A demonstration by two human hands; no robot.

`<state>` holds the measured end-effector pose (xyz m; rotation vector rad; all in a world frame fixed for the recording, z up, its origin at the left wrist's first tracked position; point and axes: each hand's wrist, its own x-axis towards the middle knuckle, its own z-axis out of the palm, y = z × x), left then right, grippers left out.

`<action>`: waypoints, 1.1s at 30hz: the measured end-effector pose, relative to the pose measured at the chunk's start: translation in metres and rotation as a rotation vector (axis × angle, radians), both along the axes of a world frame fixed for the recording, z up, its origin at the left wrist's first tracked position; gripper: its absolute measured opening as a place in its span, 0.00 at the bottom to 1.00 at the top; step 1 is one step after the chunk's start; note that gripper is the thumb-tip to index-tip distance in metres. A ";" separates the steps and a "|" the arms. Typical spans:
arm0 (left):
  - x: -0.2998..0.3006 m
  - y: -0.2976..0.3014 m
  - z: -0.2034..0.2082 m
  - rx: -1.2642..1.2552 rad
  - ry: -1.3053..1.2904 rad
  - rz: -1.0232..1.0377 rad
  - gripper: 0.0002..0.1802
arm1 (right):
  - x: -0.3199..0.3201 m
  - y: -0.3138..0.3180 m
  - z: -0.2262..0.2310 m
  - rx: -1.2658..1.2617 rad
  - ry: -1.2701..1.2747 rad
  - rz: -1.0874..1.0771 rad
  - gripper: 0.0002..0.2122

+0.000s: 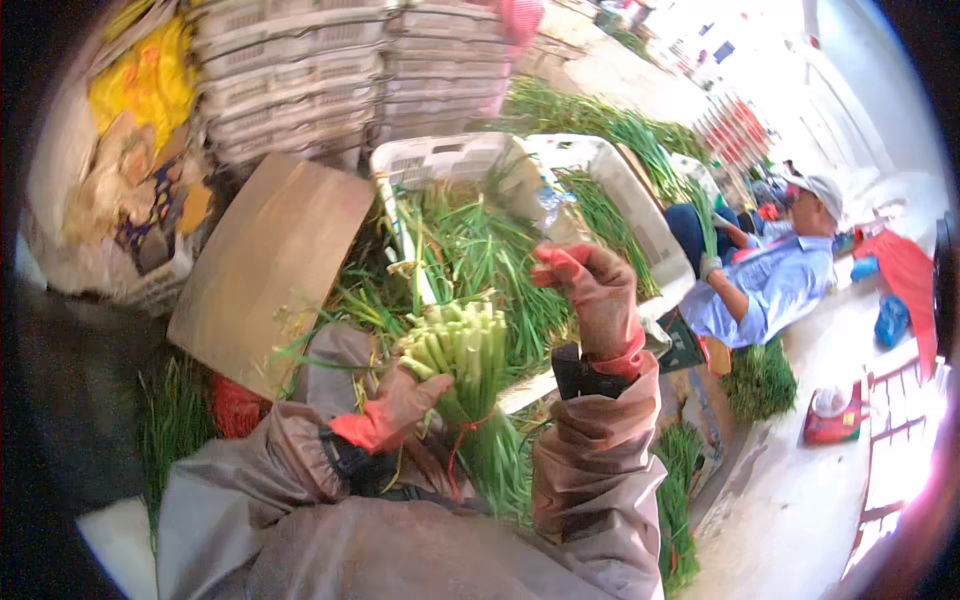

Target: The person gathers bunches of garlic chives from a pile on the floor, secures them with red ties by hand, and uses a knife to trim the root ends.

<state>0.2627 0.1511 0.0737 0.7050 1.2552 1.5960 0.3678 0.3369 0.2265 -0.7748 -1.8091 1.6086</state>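
Head cam: L hand point(405, 402) wrapped rnd tied greens bundle point(473, 375); R hand point(604, 300) raised, part-curled, can't tell grip.

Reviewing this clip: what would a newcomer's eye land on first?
Probably the pale-stemmed green bundle near the centre, gripped in the gloved left hand and tied with a red band. The gloved right hand is raised to its right. Beyond stand white crates holding loose greens, with a co-worker in a light blue shirt at right.
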 end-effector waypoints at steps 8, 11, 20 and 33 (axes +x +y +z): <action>-0.023 -0.005 -0.020 0.060 0.230 0.034 0.24 | 0.083 -0.028 -0.154 0.203 -0.358 0.537 0.55; -0.036 0.008 -0.028 0.192 0.244 0.071 0.27 | 0.061 -0.077 -0.169 -0.410 0.262 0.511 0.60; -0.102 0.019 -0.020 0.383 0.357 -0.082 0.35 | 0.065 -0.099 -0.160 0.275 -0.277 0.084 0.58; -0.174 0.014 -0.018 -0.138 0.256 0.117 0.24 | 0.187 -0.080 -0.027 0.425 0.365 -0.493 0.50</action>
